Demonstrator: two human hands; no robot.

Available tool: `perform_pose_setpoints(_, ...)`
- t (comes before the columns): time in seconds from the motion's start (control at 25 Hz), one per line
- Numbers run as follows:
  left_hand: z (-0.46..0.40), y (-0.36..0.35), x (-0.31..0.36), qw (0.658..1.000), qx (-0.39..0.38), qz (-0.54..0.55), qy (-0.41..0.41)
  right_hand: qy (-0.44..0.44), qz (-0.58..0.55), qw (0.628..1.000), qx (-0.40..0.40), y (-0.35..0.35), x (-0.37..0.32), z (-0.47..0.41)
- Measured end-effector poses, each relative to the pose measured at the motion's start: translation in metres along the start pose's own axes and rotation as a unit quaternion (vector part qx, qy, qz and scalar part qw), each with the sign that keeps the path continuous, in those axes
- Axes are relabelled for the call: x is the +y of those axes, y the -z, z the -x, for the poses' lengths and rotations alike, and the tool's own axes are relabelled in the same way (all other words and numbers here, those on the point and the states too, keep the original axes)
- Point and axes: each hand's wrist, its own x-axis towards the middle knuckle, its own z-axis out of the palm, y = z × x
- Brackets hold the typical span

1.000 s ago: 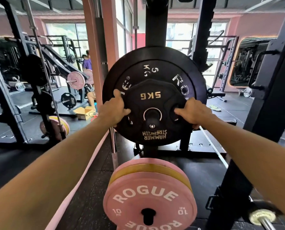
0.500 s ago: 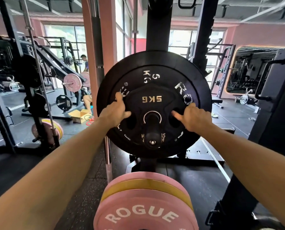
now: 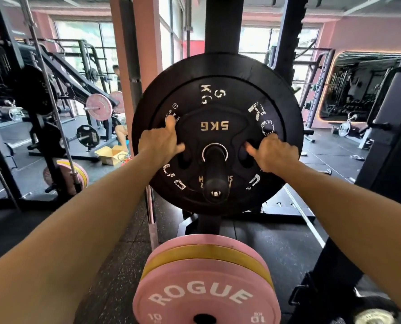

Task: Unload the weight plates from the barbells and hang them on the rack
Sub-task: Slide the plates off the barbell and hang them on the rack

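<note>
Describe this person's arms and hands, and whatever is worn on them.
The left forearm and right forearm are bare for all that shows; no sleeve is in view. The left hand and right hand are bare too: no gloves, straps or wraps. No watch, band or ring shows on the sides the camera sees.

Small plate (image 3: 214, 127) before large plate (image 3: 218, 73)
</note>
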Motion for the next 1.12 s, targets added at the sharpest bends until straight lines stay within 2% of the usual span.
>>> perform_pose_setpoints(0.2,0.017,0.014,0.000,0.997,-0.073,0.013,0.011,-0.030,-0.078,0.995,-0.061,0.003,-0.002,0.000)
perform_pose_setpoints(0.4,0.060,0.027,-0.014,0.987,-0.107,0.118,0.004,0.041,-0.097,0.992,-0.070,0.013,0.010,0.027)
perform_pose_setpoints(0.64,0.105,0.036,-0.026,0.973,-0.157,0.158,-0.060,0.120,-0.085,0.985,-0.089,0.026,0.027,0.075)
perform_pose_setpoints(0.84,0.130,0.056,-0.003,0.967,-0.163,0.182,-0.080,0.120,-0.092,0.983,-0.106,0.037,0.054,0.111)
perform_pose_setpoints(1.12,0.143,0.104,0.066,0.980,-0.125,0.125,-0.091,0.092,-0.079,0.988,-0.093,0.065,0.127,0.125)
